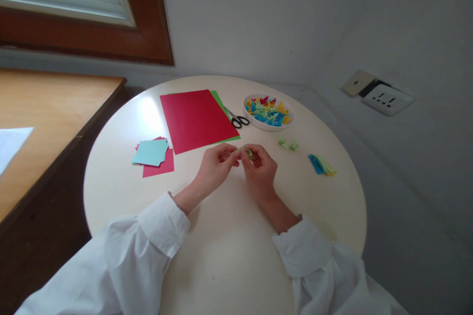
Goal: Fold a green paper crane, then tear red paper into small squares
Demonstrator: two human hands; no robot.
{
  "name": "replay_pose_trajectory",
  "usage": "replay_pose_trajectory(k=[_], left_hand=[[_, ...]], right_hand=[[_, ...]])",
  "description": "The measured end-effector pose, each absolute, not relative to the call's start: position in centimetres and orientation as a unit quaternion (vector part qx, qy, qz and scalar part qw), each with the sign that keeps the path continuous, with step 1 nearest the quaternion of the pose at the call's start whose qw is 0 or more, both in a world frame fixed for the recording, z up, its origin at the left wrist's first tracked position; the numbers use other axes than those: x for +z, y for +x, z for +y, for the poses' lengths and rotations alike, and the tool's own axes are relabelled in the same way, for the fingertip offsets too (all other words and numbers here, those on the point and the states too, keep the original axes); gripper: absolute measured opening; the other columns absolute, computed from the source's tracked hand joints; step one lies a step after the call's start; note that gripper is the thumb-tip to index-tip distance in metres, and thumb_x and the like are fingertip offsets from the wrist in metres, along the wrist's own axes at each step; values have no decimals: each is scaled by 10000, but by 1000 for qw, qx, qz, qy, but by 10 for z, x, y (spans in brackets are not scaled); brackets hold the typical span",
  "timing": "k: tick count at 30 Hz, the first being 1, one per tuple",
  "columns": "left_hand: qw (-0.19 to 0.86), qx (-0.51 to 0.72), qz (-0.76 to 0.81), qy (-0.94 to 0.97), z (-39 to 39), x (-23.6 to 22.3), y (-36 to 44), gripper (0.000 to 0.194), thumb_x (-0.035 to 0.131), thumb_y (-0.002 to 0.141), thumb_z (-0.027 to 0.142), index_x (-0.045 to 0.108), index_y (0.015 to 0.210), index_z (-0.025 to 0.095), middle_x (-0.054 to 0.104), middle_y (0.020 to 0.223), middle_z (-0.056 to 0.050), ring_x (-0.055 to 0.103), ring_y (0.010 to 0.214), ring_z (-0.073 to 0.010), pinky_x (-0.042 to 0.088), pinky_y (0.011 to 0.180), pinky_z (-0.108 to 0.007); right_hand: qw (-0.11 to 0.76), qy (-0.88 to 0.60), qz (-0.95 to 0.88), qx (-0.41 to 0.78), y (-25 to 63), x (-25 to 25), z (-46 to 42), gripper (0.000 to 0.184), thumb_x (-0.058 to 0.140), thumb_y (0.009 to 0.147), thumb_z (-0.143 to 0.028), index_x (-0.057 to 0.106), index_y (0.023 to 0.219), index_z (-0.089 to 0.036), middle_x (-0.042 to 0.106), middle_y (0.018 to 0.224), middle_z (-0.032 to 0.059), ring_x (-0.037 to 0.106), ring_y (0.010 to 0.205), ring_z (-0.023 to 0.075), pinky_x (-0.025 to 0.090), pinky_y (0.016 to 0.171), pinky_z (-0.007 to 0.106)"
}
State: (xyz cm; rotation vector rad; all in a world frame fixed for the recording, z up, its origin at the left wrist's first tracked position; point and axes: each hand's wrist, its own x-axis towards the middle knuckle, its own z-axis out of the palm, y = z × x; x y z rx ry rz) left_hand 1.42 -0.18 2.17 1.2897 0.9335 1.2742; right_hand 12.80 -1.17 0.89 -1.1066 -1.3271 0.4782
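My left hand (219,163) and my right hand (259,167) meet over the middle of the round table. Between their fingertips they pinch a small piece of folded light green paper (250,153), mostly hidden by the fingers. Just right of my right hand lie small folded light green paper pieces (287,143). Beyond the hands stands a white oval dish (271,127) heaped with folded paper pieces (266,112) in red, yellow, blue and green. Scissors (239,121) with black handles lie beside the dish.
A large red sheet (199,120) lies over green paper (219,101). Left of it is a stack of light blue squares (151,152) on pinkish-red squares (158,170). Blue and yellow paper strips (320,164) lie near the right edge of the white table (221,256). A wooden desk (55,103) stands at left.
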Motion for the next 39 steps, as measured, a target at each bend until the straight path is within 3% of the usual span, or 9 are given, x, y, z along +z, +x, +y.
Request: replay_pose_trajectory(k=[20,39], left_hand=[[372,507,441,641,-5,18,11,157,532,780,276,600,698,161,634,632,-29,586,584,-139,445,548,-235],[393,505,467,611,0,16,8,171,556,767,286,607,672,154,642,633,-32,609,602,-152,469,568,-252]], right_hand=[[612,-493,-588,192,125,10,-13,78,584,788,-265,594,766,-190,621,733,0,581,676,125,486,630,254],[595,-457,-624,218,127,4,-10,97,566,816,-288,597,844,-201,628,825,27,601,755,142,520,673,282]])
